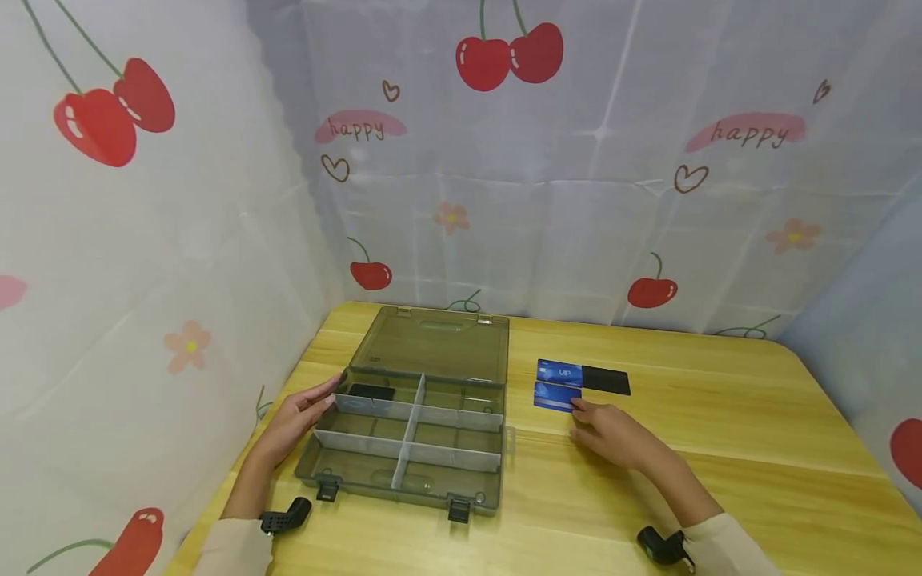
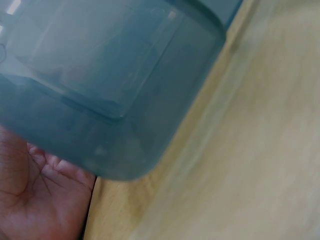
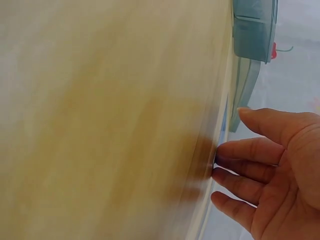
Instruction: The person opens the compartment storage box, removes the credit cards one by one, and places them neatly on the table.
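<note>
My left hand (image 1: 294,422) rests along the left side of a smoky clear compartment box (image 1: 453,497), fingers extended toward its rear left corner. In the left wrist view, part of the palm (image 2: 47,200) shows beside the box wall (image 2: 115,145). A black card (image 1: 370,392) lies in the rear left compartment. With fingertips at its right edge, my right hand (image 1: 612,434) touches a blue card (image 1: 555,395) on the table. In the right wrist view, the thumb (image 3: 270,122) stands apart from the fingers.
Behind the blue card lie a blue VIP card (image 1: 558,372) and another black card (image 1: 607,381), side by side. The box lid (image 1: 432,344) is laid back toward the rear. Pale dividers (image 1: 450,456) split the box. A cherry-print curtain (image 1: 504,200) stands behind the wooden table (image 1: 720,416).
</note>
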Demonstrator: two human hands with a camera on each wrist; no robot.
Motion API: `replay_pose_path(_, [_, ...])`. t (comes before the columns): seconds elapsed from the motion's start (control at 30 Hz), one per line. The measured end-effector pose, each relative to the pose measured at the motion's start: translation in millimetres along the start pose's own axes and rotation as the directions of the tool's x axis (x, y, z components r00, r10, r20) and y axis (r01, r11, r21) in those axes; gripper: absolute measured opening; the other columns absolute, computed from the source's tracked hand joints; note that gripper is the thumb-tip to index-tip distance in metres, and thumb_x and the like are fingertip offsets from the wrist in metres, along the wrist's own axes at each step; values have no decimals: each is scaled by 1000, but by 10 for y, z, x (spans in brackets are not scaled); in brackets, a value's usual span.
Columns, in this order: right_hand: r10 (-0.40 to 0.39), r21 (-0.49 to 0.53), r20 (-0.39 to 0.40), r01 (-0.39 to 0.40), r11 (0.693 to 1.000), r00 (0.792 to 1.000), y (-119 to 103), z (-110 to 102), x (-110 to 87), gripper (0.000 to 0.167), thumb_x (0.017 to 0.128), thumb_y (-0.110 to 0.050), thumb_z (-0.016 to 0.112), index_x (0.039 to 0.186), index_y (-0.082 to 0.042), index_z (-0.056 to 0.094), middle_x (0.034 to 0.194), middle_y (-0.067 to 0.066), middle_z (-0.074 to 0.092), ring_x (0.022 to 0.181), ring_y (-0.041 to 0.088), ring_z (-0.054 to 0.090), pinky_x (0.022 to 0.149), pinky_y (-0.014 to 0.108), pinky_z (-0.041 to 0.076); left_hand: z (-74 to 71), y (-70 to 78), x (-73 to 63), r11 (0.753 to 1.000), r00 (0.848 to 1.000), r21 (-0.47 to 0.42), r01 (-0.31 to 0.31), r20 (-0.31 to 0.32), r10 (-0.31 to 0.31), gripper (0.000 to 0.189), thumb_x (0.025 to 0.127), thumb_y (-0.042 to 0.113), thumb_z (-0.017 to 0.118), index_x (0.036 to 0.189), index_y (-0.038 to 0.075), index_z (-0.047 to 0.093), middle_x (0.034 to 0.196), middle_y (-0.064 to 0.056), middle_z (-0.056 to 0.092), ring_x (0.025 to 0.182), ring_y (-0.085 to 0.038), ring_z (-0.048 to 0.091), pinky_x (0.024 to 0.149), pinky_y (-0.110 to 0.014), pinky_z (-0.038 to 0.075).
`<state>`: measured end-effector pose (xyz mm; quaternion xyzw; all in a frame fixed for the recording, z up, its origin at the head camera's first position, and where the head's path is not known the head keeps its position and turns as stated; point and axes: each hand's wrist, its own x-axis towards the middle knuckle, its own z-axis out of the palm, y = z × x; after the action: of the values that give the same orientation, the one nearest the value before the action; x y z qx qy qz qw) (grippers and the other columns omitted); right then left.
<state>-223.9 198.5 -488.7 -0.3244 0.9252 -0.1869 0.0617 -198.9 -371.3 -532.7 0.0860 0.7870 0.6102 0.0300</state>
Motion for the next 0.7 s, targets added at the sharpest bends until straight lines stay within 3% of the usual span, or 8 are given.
replay_pose_path(0.13, [13,-9,9,-13,1000,1000,3,-7,-2,41,100,-18,65,127,12,65,140,32,55,115,42,65,83,42,55,5,1,1,1000,1000,3,-1,5,1,53,107,27,54,156,12,42,92,-4,54,55,-14,29,69,-27,44])
replay_pose_path(0.2, [18,-8,11,-18,1000,1000,3,-9,-7,40,100,-18,65,127,12,65,139,32,55,114,42,65,83,42,55,9,3,2,1000,1000,2,0,6,0,53,107,28,55,156,13,42,95,-5,54,55,-15,30,71,-29,45])
replay_pose_path(0.27, [24,-6,8,-24,1000,1000,2,-9,-9,40,100,-18,66,127,12,66,139,32,55,115,42,64,83,43,55,9,7,3,1000,1000,0,-3,8,3,53,107,27,54,156,13,42,95,-6,54,55,-15,29,72,-31,45])
replay_pose_path(0.37, [30,-3,-1,-30,1000,1000,2,-11,-9,40,100,-18,66,126,12,66,139,33,55,117,45,63,86,46,56,7,12,2,1000,1000,-3,-1,10,1,52,107,27,54,156,14,42,82,-5,41,53,-14,26,65,-35,43])
replay_pose_path(0.53, [32,-3,-3,-32,999,999,-3,-9,-2,40,100,-17,66,125,12,66,138,33,55,120,48,60,93,53,53,3,13,-6,1000,1000,2,-2,7,2,52,107,27,54,156,14,42,83,-6,41,53,-14,27,65,-33,42])
replay_pose_path(0.7, [32,3,4,-32,999,999,-12,-17,9,39,99,-17,66,125,12,67,138,33,55,116,46,63,82,42,55,-1,12,-11,1000,1000,6,-2,3,1,52,107,27,54,156,15,43,82,-6,41,52,-14,25,56,-38,38])
